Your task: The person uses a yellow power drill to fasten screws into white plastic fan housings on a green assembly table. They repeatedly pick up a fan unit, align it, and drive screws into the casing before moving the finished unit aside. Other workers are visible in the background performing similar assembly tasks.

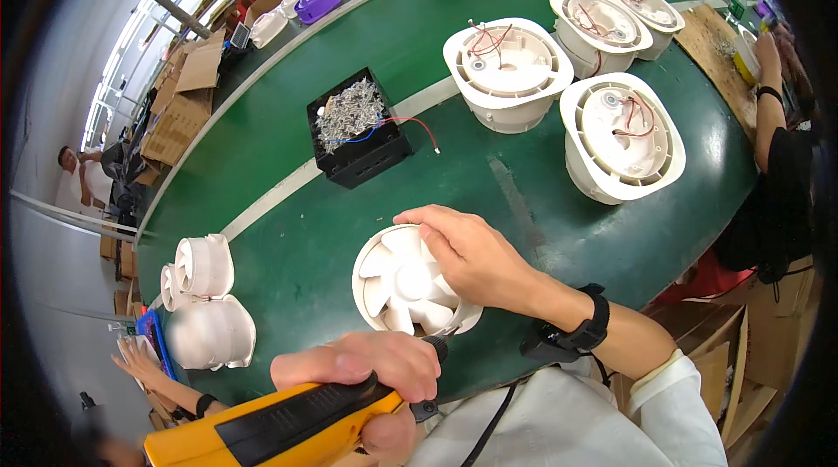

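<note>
A round white fan [410,279] with several blades lies on the green table in front of me. My right hand [476,257] is closed over its right rim, thumb toward the blades and fingers along the far edge. My left hand [367,380] grips a yellow and black electric screwdriver [279,423], whose body reaches to the lower left. Its dark front end is close to the fan's near rim; I cannot tell whether the tip touches. Beyond the fan stands a black box [362,157] heaped with small screws [349,113], a red and blue wire draped over it.
White housings [621,140] with red wires stand at the far right; more white fan units [209,332] sit at left. A co-worker's arm [768,109] is by a wooden board [711,57]; another person's hand [140,367] shows at lower left. Purple and white parts [319,3] lie far back.
</note>
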### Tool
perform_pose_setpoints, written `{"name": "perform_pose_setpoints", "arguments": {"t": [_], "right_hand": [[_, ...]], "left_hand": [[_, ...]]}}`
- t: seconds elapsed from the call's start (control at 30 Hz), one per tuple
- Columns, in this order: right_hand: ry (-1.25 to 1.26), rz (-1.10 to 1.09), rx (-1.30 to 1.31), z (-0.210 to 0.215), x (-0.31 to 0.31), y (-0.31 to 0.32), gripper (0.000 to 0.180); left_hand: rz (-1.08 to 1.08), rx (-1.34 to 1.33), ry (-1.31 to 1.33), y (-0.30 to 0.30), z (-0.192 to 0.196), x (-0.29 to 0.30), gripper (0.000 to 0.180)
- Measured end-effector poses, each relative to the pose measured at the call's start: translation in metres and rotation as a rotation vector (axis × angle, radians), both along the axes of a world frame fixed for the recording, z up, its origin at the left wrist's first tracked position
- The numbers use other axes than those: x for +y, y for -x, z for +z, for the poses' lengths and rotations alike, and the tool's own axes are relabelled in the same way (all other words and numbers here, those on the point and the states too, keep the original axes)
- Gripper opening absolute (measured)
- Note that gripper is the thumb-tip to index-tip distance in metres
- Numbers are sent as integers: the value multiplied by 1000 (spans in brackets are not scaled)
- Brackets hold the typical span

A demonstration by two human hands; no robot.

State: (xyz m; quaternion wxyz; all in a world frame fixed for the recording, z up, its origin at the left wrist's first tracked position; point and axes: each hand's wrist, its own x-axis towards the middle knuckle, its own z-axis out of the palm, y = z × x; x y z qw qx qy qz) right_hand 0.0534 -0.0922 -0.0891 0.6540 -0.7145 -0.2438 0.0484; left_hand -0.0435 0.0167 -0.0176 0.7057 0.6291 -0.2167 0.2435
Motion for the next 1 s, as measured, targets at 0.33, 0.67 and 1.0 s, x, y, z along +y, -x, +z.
{"name": "perform_pose_setpoints", "arguments": {"t": [0.33, 0.67, 1.0], "right_hand": [[36, -30, 0, -2, -2, 2, 26], [83, -317, -98, 5, -6, 3, 27], [268, -27, 175, 18, -17, -19, 44]], "left_hand": [[51, 199, 27, -7, 9, -18, 44], [252, 58, 33, 7, 18, 33, 46], [329, 15, 20, 0, 1, 45, 46]]}}
